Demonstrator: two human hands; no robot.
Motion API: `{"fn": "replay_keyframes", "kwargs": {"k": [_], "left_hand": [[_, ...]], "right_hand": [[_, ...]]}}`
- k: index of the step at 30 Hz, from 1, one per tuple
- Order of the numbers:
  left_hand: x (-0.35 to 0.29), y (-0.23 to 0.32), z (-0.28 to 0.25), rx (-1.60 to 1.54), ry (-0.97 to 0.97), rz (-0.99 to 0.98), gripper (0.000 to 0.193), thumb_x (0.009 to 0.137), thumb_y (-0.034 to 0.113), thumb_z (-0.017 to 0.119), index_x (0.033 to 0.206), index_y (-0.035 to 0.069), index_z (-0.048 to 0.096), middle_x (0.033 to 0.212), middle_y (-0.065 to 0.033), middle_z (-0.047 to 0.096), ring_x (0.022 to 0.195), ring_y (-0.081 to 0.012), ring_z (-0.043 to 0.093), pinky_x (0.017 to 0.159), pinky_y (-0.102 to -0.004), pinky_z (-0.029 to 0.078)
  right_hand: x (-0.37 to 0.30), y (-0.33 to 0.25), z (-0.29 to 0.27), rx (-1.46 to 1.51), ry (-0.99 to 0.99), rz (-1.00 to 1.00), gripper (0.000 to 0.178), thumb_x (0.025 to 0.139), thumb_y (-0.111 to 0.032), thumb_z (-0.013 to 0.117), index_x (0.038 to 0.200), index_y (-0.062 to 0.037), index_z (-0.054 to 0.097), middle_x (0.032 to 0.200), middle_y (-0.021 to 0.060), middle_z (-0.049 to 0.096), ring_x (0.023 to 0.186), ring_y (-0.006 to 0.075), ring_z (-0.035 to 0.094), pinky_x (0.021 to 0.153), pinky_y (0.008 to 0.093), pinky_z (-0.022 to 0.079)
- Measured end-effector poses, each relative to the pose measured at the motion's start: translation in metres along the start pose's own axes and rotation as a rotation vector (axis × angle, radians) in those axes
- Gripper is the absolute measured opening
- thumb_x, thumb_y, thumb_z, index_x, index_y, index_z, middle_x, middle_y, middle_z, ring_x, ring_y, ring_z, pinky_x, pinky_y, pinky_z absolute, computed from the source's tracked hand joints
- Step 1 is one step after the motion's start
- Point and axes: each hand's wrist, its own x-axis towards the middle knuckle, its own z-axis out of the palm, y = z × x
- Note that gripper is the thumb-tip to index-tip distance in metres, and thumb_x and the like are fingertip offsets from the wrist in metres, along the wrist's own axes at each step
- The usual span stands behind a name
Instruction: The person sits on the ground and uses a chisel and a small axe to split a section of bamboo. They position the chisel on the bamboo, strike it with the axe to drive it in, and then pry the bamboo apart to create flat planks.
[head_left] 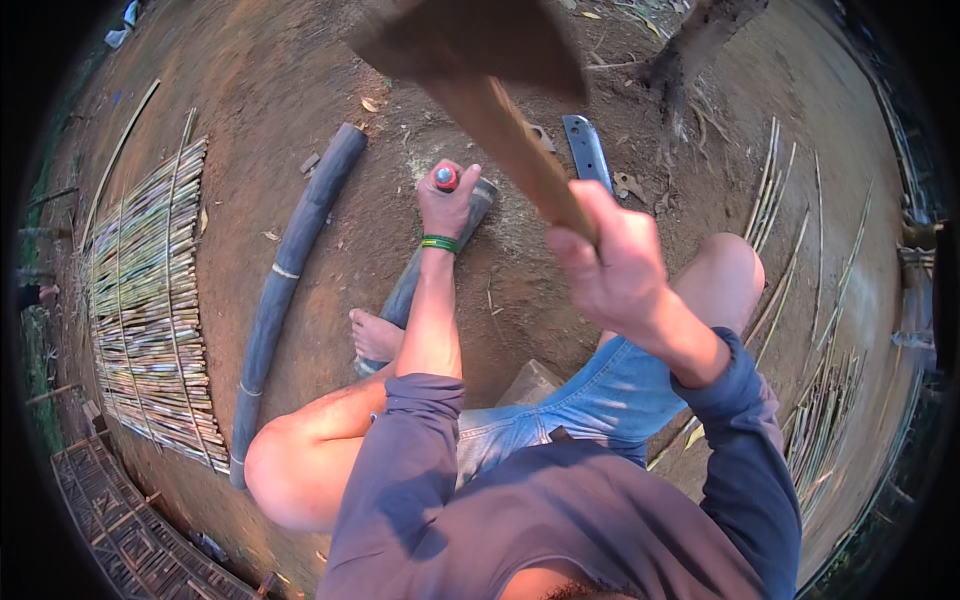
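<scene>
My right hand (615,255) grips the wooden handle of an axe (535,160), held raised. Its broad dark head is blurred at the upper edge of the picture. My left hand (447,200) is closed around an upright red-handled chisel (445,177) with a metal cap on top; its lower end is hidden by the hand. Beneath that hand lies a dark bamboo pole (405,285), one end showing just right of the fingers. My bare foot (375,335) rests against the pole's nearer part. A green band circles my left wrist.
A longer bamboo pole (295,250) lies to the left, beside a mat of bound sticks (150,300). Ahead on the dirt is a flat metal blade (587,150). A stump or root (690,65) stands far right; thin sticks (820,430) lie at right.
</scene>
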Motion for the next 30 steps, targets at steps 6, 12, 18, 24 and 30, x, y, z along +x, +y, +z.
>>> {"fn": "replay_keyframes", "kwargs": {"k": [6,12,18,24,30], "left_hand": [[0.011,-0.009,-0.013,0.138,-0.005,0.054,0.019,0.084,0.011,0.083,0.083,0.006,0.065,0.072,0.0052,0.060,0.066,-0.0051,0.055,0.059,-0.0267,0.046],[0.006,-0.006,-0.005,-0.015,-0.001,0.004,0.028,0.089,0.011,0.077,0.072,0.007,0.056,0.069,0.0080,0.049,0.066,-0.0028,0.044,0.060,-0.0227,0.040],[0.006,0.005,0.002,-0.007,-0.011,0.017,0.024,0.088,0.010,0.077,0.072,0.006,0.059,0.068,0.0075,0.052,0.066,-0.0028,0.046,0.060,-0.0239,0.042],[0.007,-0.010,-0.002,0.038,-0.043,0.037,0.025,0.089,0.013,0.077,0.072,0.006,0.060,0.068,0.0068,0.053,0.066,-0.0037,0.047,0.060,-0.0254,0.043],[0.010,-0.007,-0.005,0.090,-0.090,0.075,0.022,0.089,0.010,0.076,0.074,0.006,0.060,0.072,0.0046,0.061,0.069,-0.0034,0.053,0.063,-0.0250,0.046]], "right_hand": [[0.000,0.046,0.026,-0.286,-0.393,0.298,0.026,0.102,-0.027,0.061,0.106,-0.0014,0.056,0.074,0.0222,0.066,0.069,0.0428,0.067,0.058,0.0523,0.052],[0.012,0.002,0.008,0.096,0.079,-0.083,0.023,0.096,-0.015,0.068,0.111,-0.0010,0.058,0.075,0.0200,0.066,0.070,0.0391,0.070,0.059,0.0463,0.054],[-0.006,0.054,0.023,-0.236,-0.285,0.248,0.028,0.103,-0.028,0.060,0.104,0.0004,0.058,0.068,0.0203,0.065,0.067,0.0419,0.069,0.058,0.0466,0.054],[-0.004,0.016,0.022,0.159,0.174,-0.051,0.023,0.093,-0.009,0.070,0.113,-0.0014,0.060,0.076,0.0201,0.068,0.066,0.0402,0.070,0.059,0.0441,0.055],[0.004,0.041,0.027,-0.143,-0.222,0.230,0.029,0.102,-0.029,0.061,0.103,-0.0002,0.057,0.070,0.0242,0.064,0.068,0.0438,0.068,0.057,0.0503,0.052]]}}
